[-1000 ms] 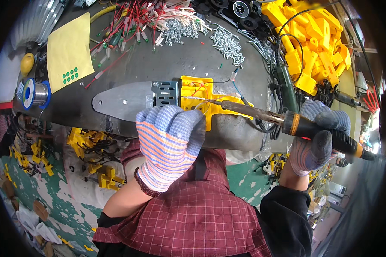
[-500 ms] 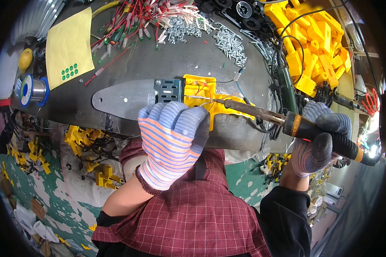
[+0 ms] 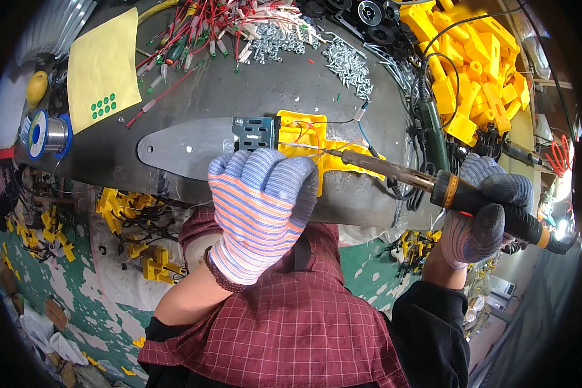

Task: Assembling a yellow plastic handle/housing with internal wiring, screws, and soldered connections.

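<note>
My right hand (image 3: pixel 488 210), in a striped knit glove with dark fingertips, is wrapped round the handle of a soldering iron (image 3: pixel 459 194). The iron's long brown shaft points left, its thin tip over the wires in a yellow plastic housing (image 3: pixel 339 152). My left hand (image 3: pixel 258 200), in a matching glove, is closed at the housing's near left edge. Its fingertips lie against the dark slotted metal plate (image 3: pixel 255 133); whatever they pinch is hidden. A flat grey pointed blade-shaped plate (image 3: pixel 181 149) extends left from the slotted plate. Thin wires (image 3: pixel 307 132) run inside the housing.
Solder wire on a blue spool (image 3: pixel 48 134) stands at left, beside a yellow sheet with green dots (image 3: pixel 103 77). Red wires (image 3: pixel 197 32), screws (image 3: pixel 348 68) and yellow plastic parts (image 3: pixel 472 71) lie along the far side. A dark green tool (image 3: pixel 433 132) with coiled cable lies at right.
The soldering iron has shifted slightly right and its tip stays over the housing's wires. My left hand has barely moved, its index finger a little higher.
</note>
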{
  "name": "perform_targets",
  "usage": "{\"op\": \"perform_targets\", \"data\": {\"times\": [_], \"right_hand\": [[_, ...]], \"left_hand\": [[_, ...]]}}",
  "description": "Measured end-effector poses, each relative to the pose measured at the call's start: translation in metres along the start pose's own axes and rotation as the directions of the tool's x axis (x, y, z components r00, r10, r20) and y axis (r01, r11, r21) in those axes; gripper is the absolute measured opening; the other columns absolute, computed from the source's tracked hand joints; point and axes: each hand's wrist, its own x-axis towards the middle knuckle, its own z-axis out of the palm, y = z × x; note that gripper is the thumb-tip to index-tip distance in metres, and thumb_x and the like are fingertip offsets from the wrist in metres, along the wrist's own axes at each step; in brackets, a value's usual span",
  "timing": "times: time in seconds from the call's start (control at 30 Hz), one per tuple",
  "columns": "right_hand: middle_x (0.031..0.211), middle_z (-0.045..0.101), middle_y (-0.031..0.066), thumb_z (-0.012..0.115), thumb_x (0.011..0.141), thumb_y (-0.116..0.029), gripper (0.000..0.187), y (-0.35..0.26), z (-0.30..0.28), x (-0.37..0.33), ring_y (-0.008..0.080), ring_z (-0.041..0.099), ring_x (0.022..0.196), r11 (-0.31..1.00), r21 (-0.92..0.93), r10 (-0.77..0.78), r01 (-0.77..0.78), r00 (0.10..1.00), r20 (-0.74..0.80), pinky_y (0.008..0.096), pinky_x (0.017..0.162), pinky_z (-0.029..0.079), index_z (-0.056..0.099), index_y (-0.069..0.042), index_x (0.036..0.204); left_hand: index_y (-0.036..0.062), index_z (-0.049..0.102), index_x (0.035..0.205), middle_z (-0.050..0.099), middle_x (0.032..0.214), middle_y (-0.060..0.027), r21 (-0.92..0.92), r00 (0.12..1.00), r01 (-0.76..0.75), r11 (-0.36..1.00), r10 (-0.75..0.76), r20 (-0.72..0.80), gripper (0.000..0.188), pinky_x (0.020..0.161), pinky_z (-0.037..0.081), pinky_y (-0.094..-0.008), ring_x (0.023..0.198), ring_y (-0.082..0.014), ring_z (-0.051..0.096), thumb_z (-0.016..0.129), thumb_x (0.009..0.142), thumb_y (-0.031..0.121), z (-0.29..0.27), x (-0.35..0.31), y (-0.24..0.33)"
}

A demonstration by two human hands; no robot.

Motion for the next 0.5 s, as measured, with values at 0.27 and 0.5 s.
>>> {"op": "perform_targets", "data": {"times": [0.27, 0.5], "right_hand": [[0.074, 0.052, 0.0059, 0.075, 0.081, -0.036, 0.039, 0.0027, -0.0029, -0.0022, 0.0183, 0.05, 0.069, 1.0, -0.011, -0.018, 0.017, 0.999, -0.051, 0.0355, 0.07, 0.043, 0.053, -0.004, 0.088], [0.074, 0.052, 0.0057, 0.075, 0.08, -0.037, 0.04, 0.0045, -0.0043, -0.0049, 0.0187, 0.05, 0.068, 0.998, -0.049, -0.044, 0.04, 0.995, -0.087, 0.0354, 0.07, 0.042, 0.055, -0.004, 0.089]], "left_hand": [[0.0152, 0.063, 0.095, 0.058, 0.086, -0.0063, -0.004, 1.0, -0.021, 1.0, 0.021, -0.02, 0.032, 0.063, 0.041, -0.0434, 0.073, -0.0282, 0.058, 0.077, 0.066, 0.017, 0.0033, 0.0001, 0.0003], [0.0157, 0.063, 0.095, 0.058, 0.085, -0.0061, -0.005, 1.0, -0.02, 1.0, 0.02, -0.011, 0.031, 0.064, 0.039, -0.0435, 0.073, -0.0278, 0.057, 0.076, 0.067, 0.019, 0.0054, 0.0004, 0.0008]]}}
